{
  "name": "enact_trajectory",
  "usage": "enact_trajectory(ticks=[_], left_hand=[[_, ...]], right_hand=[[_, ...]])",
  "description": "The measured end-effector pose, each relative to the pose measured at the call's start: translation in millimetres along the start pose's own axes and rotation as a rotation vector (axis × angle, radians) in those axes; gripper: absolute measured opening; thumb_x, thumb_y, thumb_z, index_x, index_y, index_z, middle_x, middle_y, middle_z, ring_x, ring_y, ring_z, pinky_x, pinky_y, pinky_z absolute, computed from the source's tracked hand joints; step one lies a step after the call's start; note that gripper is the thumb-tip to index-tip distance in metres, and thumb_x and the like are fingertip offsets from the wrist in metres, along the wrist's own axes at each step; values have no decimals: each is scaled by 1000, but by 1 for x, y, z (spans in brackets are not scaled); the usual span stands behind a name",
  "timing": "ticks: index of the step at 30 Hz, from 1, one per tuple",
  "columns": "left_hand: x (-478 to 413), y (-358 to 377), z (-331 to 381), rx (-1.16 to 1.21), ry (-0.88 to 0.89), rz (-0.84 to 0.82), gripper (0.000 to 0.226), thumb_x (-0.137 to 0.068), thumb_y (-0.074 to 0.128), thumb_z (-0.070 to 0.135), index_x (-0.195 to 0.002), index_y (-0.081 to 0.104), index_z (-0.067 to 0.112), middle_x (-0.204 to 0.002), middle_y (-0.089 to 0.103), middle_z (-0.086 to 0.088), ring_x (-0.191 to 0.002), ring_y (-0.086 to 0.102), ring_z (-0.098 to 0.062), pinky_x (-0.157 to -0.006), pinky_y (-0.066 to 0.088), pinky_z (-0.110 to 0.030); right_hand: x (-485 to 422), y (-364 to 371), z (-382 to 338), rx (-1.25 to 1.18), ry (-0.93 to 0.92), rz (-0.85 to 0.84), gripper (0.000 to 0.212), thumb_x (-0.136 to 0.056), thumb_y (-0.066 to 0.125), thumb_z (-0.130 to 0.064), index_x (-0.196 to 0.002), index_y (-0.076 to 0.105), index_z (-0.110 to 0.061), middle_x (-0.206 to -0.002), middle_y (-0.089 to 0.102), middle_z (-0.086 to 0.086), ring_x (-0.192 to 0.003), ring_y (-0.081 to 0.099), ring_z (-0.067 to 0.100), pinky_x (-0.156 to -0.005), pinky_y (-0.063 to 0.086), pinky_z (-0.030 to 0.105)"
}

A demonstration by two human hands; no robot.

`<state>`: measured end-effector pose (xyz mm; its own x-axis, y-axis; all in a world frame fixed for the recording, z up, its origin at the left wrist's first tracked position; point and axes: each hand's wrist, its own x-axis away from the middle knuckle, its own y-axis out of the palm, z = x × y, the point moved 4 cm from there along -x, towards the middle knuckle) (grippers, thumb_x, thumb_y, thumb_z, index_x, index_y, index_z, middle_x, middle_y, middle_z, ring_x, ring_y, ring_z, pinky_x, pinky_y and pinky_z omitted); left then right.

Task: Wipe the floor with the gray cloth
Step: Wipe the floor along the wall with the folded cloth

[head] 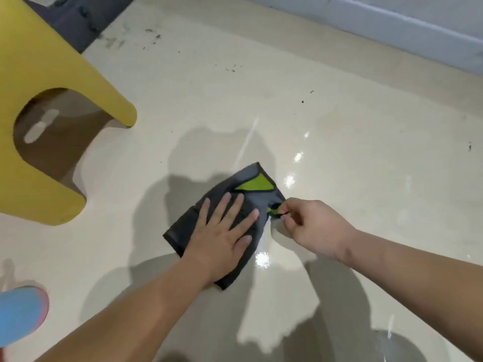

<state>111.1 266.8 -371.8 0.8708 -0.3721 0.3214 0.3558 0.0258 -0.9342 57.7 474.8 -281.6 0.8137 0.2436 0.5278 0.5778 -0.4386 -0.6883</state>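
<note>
The gray cloth [251, 178], folded with a lime-green underside showing at one turned corner, lies flat on the glossy cream floor [339, 121]. My left hand [224, 231] rests palm-down on it, fingers spread and pressing. My right hand [311, 226] pinches the cloth's right corner between thumb and fingertips, just beside the left hand. The near part of the cloth is hidden under my left palm.
A yellow plastic stool [47, 105] stands at the left. A blue shoe [21, 312] shows at the lower left edge. Dark dirt specks [230, 70] dot the floor farther away. A gray wall base [392, 24] runs along the upper right.
</note>
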Motion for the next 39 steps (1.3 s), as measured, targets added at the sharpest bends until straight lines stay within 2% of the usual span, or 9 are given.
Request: enact_trajectory(ticks=[5, 7, 12, 16, 25, 28, 31, 36, 39], left_hand=[[-48, -9, 57, 120, -219, 22, 62, -106, 16, 52, -165, 8, 37, -176, 4, -6, -161, 6, -39, -125, -1, -66], [-57, -9, 81, 125, -171, -24, 62, -105, 16, 53, -165, 7, 37, -176, 6, -6, -161, 9, -40, -124, 1, -67], [-105, -31, 162, 52, 61, -333, 61, -109, 11, 51, -159, -23, 47, -163, -45, 6, -151, -41, -33, -120, -21, -66], [-164, -76, 187, -217, 264, -635, 70, -111, 31, 44, -158, -20, 54, -165, -40, 11, -155, -34, -29, -127, -10, -58], [-159, -44, 253, -280, 131, -322, 70, -103, 10, 69, -144, -41, 45, -159, -50, 2, -156, -29, -39, -126, -2, -66], [-137, -27, 303, -126, 41, -400, 69, -105, 9, 65, -151, -38, 45, -159, -51, 0, -150, -40, -40, -122, -13, -68], [-112, -14, 336, -180, 187, -571, 76, -105, 19, 65, -151, -37, 47, -155, -55, 1, -146, -46, -41, -120, -17, -70], [-158, -63, 338, -494, 408, -869, 94, -100, 46, 43, -156, -29, 50, -165, -43, -1, -155, -24, -50, -125, 6, -68], [-167, -73, 341, -633, 556, -716, 113, -94, 68, 50, -158, -25, 50, -167, -39, -3, -157, -15, -48, -125, 22, -61]], right_hand=[[19, -29, 49, 128, -15, 3, 28, -101, 45, -30, -125, 60, -31, -76, 51, -20, -78, 53, 12, -73, 44, 26], [34, -37, 67, 214, -42, -59, 33, -101, 45, -31, -132, 57, -33, -91, 52, -19, -87, 56, 12, -75, 42, 25], [72, -60, 134, 240, -33, -34, 40, -100, 46, -33, -139, 51, -32, -127, 58, -10, -110, 61, 17, -82, 48, 29], [96, -63, 178, 142, 11, 48, 40, -102, 46, -36, -141, 51, -34, -133, 56, -12, -119, 59, 16, -94, 50, 32], [131, -54, 231, -233, 150, 324, 41, -104, 45, -30, -145, 49, -27, -145, 49, -10, -133, 47, 12, -108, 43, 33], [148, -63, 245, -256, 234, 364, 41, -102, 47, -26, -143, 52, -26, -143, 53, -8, -129, 53, 14, -106, 45, 32], [172, -76, 244, -244, 333, 306, 42, -100, 47, -25, -141, 54, -27, -139, 59, -4, -125, 58, 19, -102, 48, 37], [189, -80, 213, -242, 401, 196, 41, -101, 48, -23, -142, 51, -26, -127, 65, 1, -113, 62, 26, -89, 49, 34], [183, -66, 195, -307, 518, 261, 42, -101, 46, -27, -143, 48, -29, -128, 63, 2, -114, 61, 28, -90, 50, 36]])
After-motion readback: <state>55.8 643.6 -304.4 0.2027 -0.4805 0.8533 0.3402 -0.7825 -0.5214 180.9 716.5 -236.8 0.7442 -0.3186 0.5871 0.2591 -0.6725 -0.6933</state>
